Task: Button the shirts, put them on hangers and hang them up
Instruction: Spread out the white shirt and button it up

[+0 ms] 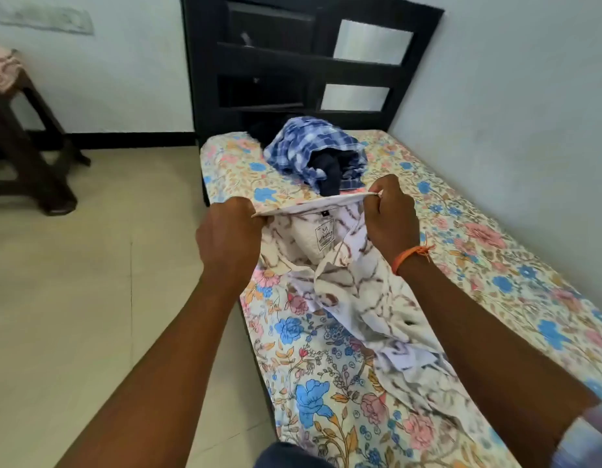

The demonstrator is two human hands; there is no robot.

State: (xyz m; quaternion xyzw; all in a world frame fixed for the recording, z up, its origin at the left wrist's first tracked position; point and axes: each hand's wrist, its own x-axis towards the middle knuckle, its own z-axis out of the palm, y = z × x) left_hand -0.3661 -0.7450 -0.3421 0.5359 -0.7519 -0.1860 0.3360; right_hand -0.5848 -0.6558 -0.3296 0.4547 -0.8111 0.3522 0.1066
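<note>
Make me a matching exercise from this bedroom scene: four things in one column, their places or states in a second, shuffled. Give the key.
1. cream patterned shirt
2. blue checked shirt
3. orange thread
4. wooden stool

A. around the right wrist
B. heaped near the headboard
C. on the floor at left
D. held up by the collar in both hands

Pairs: 1-D, 2-B, 3-A, 4-C

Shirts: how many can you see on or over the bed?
3, maybe more. A cream patterned shirt is held up by the collar in the left hand and right hand. A blue checked shirt and a dark shirt lie heaped beyond; the heap may hide others.
</note>
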